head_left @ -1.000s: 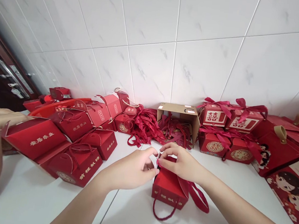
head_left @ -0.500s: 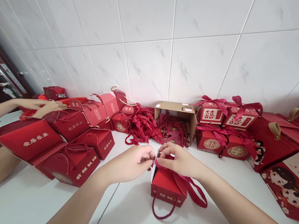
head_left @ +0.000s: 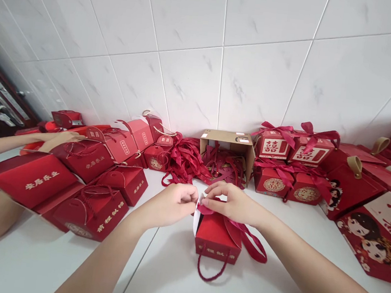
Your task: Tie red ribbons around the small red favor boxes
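A small red gift box (head_left: 219,237) with gold lettering stands on the table between my hands, its rope handle (head_left: 211,278) hanging down at the front. On its left side a flap (head_left: 196,220) stands up, showing its white inner face. My right hand (head_left: 233,202) pinches a dark red satin ribbon (head_left: 255,247) at the top of the box; the ribbon's loose part trails off to the right. My left hand (head_left: 177,205) has its fingers closed at the flap's upper edge, close to the right fingertips. What sits between the left fingers is hidden.
Behind the box lie a heap of red ribbons (head_left: 188,162) and an open cardboard box (head_left: 249,164). Ribbon-tied boxes (head_left: 272,180) are stacked to the right, near bags with cartoon figures (head_left: 374,240). More red boxes (head_left: 94,210) crowd the left, where another person's hand (head_left: 59,140) reaches in.
The flap has tilted outward to the left and shows more white. Both hands stay close together at the box top, the right still on the ribbon. The camera view has shifted slightly.
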A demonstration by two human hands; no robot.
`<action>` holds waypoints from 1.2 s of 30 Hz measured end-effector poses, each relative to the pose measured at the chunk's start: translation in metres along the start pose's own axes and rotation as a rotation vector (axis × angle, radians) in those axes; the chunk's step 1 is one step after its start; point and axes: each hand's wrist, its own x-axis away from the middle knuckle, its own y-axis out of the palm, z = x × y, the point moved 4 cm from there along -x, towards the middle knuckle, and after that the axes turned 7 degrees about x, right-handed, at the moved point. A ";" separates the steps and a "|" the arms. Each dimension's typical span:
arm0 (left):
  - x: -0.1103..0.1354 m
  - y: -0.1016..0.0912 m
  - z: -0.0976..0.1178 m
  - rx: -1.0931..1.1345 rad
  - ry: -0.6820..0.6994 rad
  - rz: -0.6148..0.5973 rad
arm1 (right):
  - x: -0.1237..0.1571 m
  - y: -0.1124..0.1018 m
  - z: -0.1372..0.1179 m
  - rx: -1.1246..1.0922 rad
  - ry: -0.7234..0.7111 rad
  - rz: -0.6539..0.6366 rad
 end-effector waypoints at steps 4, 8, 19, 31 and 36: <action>-0.008 -0.010 -0.019 -0.282 -0.132 0.024 | 0.005 -0.019 -0.004 0.112 -0.027 0.143; -0.013 -0.031 -0.050 -0.492 -0.330 0.143 | 0.019 -0.044 -0.011 0.229 0.019 0.175; -0.015 0.010 -0.020 0.104 0.178 0.103 | 0.071 -0.036 0.026 0.229 0.132 -0.015; -0.002 0.036 -0.042 0.377 0.003 0.055 | 0.081 -0.026 0.040 -0.163 0.215 -0.133; 0.003 0.024 -0.038 0.459 0.091 0.040 | 0.082 -0.018 0.042 -0.655 0.367 -0.099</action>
